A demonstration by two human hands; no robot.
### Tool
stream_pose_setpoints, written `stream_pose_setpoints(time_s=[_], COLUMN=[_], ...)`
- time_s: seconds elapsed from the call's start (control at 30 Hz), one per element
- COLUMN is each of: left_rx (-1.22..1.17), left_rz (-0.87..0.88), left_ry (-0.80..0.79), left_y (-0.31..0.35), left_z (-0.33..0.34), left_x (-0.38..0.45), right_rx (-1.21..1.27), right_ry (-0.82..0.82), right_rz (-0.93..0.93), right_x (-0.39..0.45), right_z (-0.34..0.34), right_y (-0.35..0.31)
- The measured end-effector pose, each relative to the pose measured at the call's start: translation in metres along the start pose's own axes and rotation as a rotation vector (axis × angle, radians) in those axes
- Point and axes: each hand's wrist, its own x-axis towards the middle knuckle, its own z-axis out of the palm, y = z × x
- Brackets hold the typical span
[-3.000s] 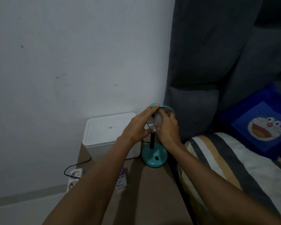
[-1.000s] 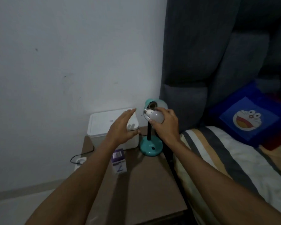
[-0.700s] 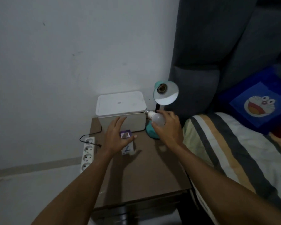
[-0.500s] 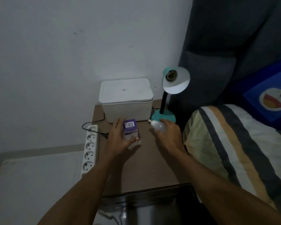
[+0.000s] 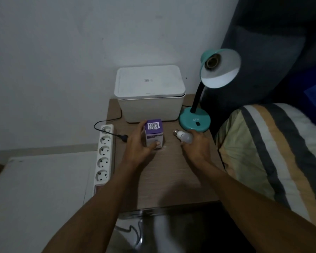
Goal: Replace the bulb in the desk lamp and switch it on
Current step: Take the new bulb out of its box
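A teal desk lamp (image 5: 194,121) stands at the back right of the brown bedside table (image 5: 164,179). Its shade (image 5: 219,70) is tilted toward me and the socket (image 5: 211,62) inside is bare. My right hand (image 5: 194,147) holds a white bulb (image 5: 184,136) low over the table, just in front of the lamp's base, screw cap pointing left. My left hand (image 5: 139,146) grips a small purple and white bulb box (image 5: 153,133) that stands upright on the table.
A white lidded box (image 5: 150,92) sits against the wall behind the purple box. A white power strip (image 5: 103,154) lies along the table's left edge, with a loose black plug (image 5: 123,137) beside it. A striped pillow (image 5: 274,152) borders the table's right side.
My right hand unscrewed the bulb from the lamp and carried it down to the table. My left hand left the shade and closed on the purple box. The view tilted downward.
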Motion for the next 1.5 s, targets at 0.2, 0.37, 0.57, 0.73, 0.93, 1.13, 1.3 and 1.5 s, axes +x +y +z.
stream_pose_setpoints(time_s=[0.2,0.37,0.57,0.73,0.93,1.13,1.3,1.5], left_rx=[-0.021,-0.094,-0.092,-0.057,-0.037,-0.038,-0.059,0.000], left_rz=[0.007,0.006,0.007,0.023,0.069,0.095,0.075,0.077], left_ry=[-0.016,-0.037,-0.017,0.002,-0.008,-0.012,-0.014,-0.011], left_y=[0.002,-0.002,-0.005,-0.009,-0.014,-0.014,-0.010,-0.011], left_z=[0.003,0.003,0.007,0.008,0.008,0.009,0.009,0.008], left_x=[0.006,0.004,0.006,0.007,0.010,0.010,0.008,0.008], right_rx=[-0.074,0.078,-0.208,-0.278,-0.312,-0.345,-0.254,0.047], right_ry=[-0.016,-0.020,-0.342,-0.404,-0.464,-0.410,-0.351,-0.241], right_rz=[-0.028,-0.431,-0.699,-0.744,-0.775,-0.897,-0.951,-0.659], right_x=[0.006,0.016,0.028,0.027,0.035,0.037,0.032,0.031], right_z=[-0.006,-0.022,-0.020,-0.020,-0.027,-0.021,-0.020,-0.017], right_y=[-0.008,-0.050,-0.084,-0.088,-0.091,-0.085,-0.076,-0.089])
